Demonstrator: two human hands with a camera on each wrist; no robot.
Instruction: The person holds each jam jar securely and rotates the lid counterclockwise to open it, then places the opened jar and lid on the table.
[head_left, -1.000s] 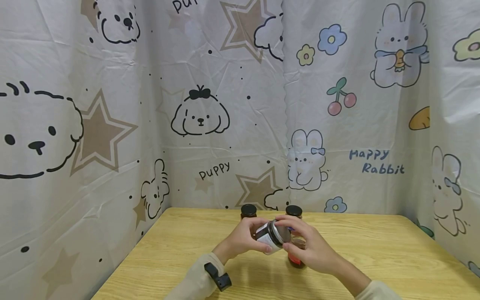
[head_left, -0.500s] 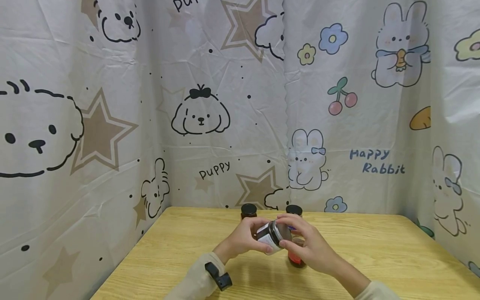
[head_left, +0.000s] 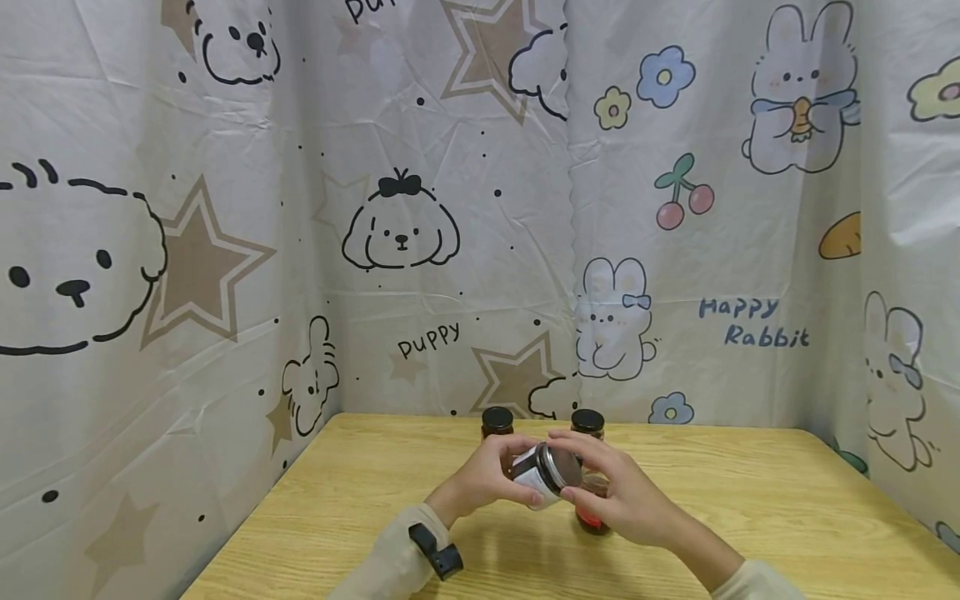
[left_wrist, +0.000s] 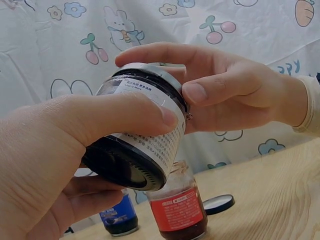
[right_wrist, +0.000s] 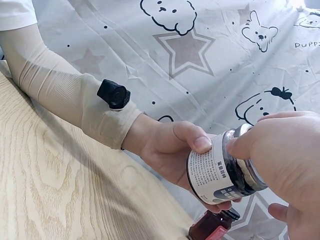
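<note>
One tilted, white-labelled jar is held above the wooden table, its body gripped by the left hand; the right hand pinches its silver lid, grip shifted slightly since half a second ago. Beyond are a red-labelled jar, two black-capped jars, then a cartoon-printed curtain

Your head view looks forward and down from the near side of the table, farthest off, taking in its far edge and both far corners. Your left wrist view looks from close behind your left hand, across the jar, at your right hand. Your right wrist view, also close, faces roughly the opposite way, catching the camera on your left sleeve. All three share the jar and both hands.
</note>
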